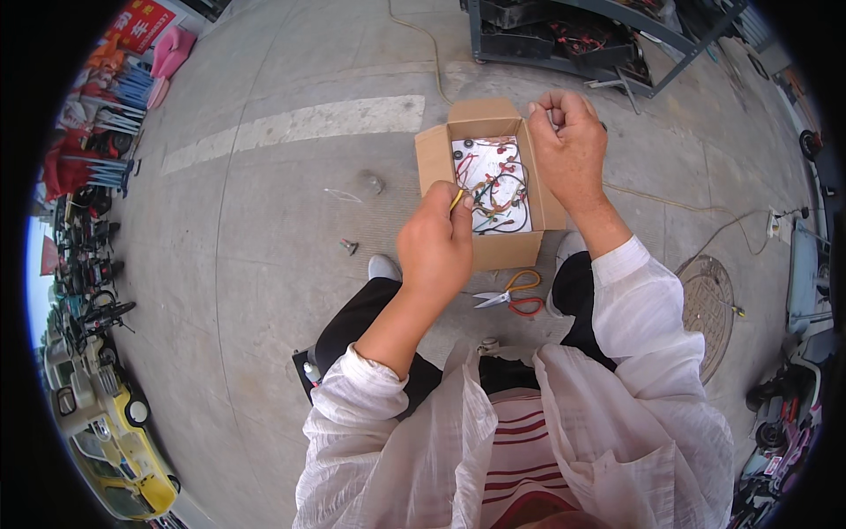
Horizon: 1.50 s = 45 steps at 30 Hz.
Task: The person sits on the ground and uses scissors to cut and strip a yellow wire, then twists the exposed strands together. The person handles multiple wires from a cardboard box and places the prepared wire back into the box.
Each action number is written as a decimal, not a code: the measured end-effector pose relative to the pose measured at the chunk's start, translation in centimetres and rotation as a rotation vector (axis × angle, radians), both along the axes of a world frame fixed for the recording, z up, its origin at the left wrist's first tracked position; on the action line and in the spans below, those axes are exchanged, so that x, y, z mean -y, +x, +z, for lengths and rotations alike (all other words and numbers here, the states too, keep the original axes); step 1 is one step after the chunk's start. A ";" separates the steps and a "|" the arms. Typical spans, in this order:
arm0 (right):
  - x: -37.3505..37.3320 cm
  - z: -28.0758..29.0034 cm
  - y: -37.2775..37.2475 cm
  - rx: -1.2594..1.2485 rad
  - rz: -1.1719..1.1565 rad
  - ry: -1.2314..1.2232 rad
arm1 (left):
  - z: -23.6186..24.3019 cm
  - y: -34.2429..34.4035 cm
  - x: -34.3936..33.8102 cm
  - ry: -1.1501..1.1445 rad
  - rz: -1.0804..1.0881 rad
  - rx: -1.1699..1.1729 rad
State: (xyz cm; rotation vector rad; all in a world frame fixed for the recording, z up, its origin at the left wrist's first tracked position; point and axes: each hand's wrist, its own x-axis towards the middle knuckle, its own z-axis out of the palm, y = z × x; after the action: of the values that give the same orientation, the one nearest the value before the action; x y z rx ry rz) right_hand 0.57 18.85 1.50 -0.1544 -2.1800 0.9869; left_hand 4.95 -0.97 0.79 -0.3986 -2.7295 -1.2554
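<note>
My left hand (437, 236) is closed over the near left edge of an open cardboard box (507, 253). Its thumb and finger pinch a thin yellow piece (456, 200), probably a wire. Beyond the box's right flap, my right hand (571, 148) is raised with its fingers curled closed; whatever is in it does not show clearly. Inside the box, a tangle of thin coloured wires (500, 189) with small red ends lies on a white lining (483, 160). Two small black round parts (468, 144) sit in the far left corner.
Scissors (511, 296) with orange and red handles lie between my feet. A metal part (349, 247) and a clear plastic piece (372, 182) are on the concrete left of the box. A metal rack (564, 44) stands ahead, a manhole cover (708, 309) at right, parked vehicles (110, 423) at left.
</note>
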 end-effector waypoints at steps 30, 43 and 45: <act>4.2 -0.4 2.6 0.002 0.528 0.377 | 0.0 -2.3 2.0 1.006 0.031 0.842; 4.3 -0.8 2.9 -0.011 0.529 0.342 | 0.2 -2.3 2.2 1.006 -0.028 0.893; 4.3 -0.9 2.9 0.003 0.532 0.325 | 0.1 -2.4 2.3 0.995 -0.032 0.892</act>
State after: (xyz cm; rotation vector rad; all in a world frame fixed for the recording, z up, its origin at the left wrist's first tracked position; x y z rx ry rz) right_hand 3.43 14.59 0.61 0.6035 -2.4016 0.8816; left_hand 2.56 -3.27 0.90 0.3085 -2.0596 -3.0535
